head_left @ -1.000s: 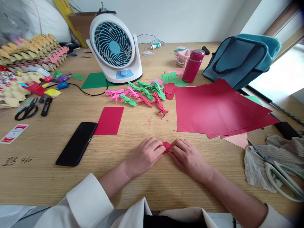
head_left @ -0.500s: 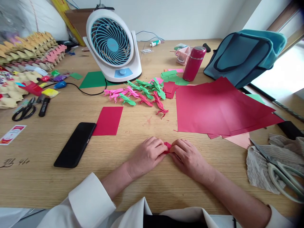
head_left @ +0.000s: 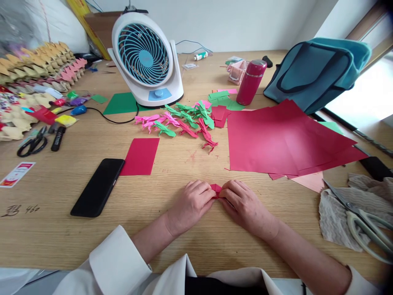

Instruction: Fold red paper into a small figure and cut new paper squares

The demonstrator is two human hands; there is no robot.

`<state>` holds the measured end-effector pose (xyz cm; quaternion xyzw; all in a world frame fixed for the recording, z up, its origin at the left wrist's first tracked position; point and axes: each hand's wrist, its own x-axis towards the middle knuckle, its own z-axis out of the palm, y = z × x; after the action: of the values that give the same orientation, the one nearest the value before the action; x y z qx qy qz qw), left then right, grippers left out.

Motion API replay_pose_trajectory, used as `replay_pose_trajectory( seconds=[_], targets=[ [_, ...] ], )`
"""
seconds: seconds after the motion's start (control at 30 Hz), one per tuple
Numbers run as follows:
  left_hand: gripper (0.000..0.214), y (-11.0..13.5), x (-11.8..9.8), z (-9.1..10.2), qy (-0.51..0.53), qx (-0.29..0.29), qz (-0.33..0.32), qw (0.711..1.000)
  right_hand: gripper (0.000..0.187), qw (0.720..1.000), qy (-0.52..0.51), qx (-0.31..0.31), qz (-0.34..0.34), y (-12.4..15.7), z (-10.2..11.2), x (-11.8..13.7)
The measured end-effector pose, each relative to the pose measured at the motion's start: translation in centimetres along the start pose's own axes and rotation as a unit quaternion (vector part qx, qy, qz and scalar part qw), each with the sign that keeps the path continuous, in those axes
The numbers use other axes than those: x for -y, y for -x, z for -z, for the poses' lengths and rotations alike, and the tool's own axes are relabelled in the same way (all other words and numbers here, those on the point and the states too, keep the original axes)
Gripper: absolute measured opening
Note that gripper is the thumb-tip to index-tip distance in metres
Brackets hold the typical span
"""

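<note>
A small folded piece of red paper (head_left: pixel 216 188) is pinched between my two hands, low over the front of the table. My left hand (head_left: pixel 192 205) is closed on its left side and my right hand (head_left: pixel 244 207) on its right side. Fingers cover most of the paper, so its full shape is hidden. Beyond my hands lies a group of folded paper figures in green (head_left: pixel 187 114), pink (head_left: pixel 150 120) and red (head_left: pixel 204 130). A flat red sheet (head_left: pixel 141 155) rests to the left, partly under a black phone (head_left: pixel 97 187).
Large red sheets (head_left: pixel 276 139) spread at the right. White-handled scissors (head_left: pixel 359 213) lie on a crumpled cloth (head_left: pixel 333 213). A fan (head_left: pixel 145 57), a red flask (head_left: pixel 251 82) and a teal bag (head_left: pixel 319 73) stand at the back. Black scissors (head_left: pixel 33 143) lie at far left.
My left hand's fingers have shifted slightly down and left on the folded red paper, so a little more of it shows. My right hand stays almost still.
</note>
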<state>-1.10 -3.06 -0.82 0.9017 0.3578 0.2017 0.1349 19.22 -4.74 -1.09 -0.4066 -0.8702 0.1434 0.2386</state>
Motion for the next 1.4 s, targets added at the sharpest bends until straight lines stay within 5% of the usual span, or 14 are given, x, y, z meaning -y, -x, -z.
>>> replay_pose_trajectory(
  seconds=[0.47, 0.93, 1.4],
  targets=[
    [0.012, -0.4, -0.5, -0.3, 0.097, -0.046, 0.074, 0.991, 0.017, 0.998, 0.021, -0.01, -0.05, 0.1, -0.1, 0.1],
    [0.016, -1.0, -1.4, 0.1, 0.11, -0.002, 0.174, 0.979, 0.014, 0.989, 0.019, 0.045, -0.143, -0.1, 0.9, -0.1],
    [0.015, -1.2, -1.2, 0.5, 0.135, 0.021, 0.183, 0.974, 0.009, 0.968, -0.15, 0.053, -0.194, 0.3, 2.6, -1.3]
  ],
)
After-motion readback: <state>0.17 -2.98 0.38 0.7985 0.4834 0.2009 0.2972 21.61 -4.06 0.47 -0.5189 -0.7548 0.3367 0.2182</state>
